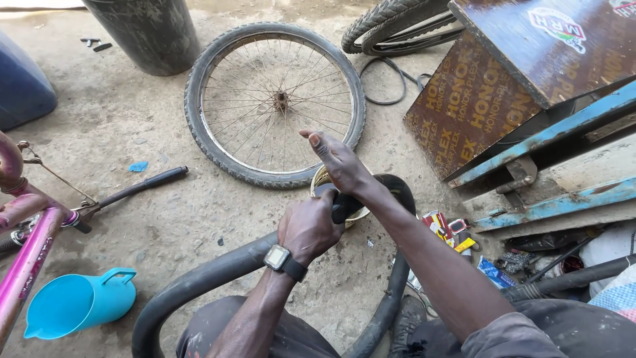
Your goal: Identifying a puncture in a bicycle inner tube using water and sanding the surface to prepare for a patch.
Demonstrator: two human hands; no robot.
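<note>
Wheel: a spoked bicycle wheel [275, 103] with its tyre on lies flat on the concrete — well clear of the hands, out of the way.
Inner tube: a black rubber inner tube [218, 272] loops over the person's lap, one bend lifted above a small round tin [358, 213] on the ground; matt, dusty, limp.
Jug: a turquoise plastic jug [76, 301] lies on its side, near the pink bicycle frame [30, 245].
Left hand: left hand [308, 225] — closed round the tube, steadying the bend.
Right hand: right hand [338, 162] rests on the tube's bend, fingers extended, gripping nothing.
</note>
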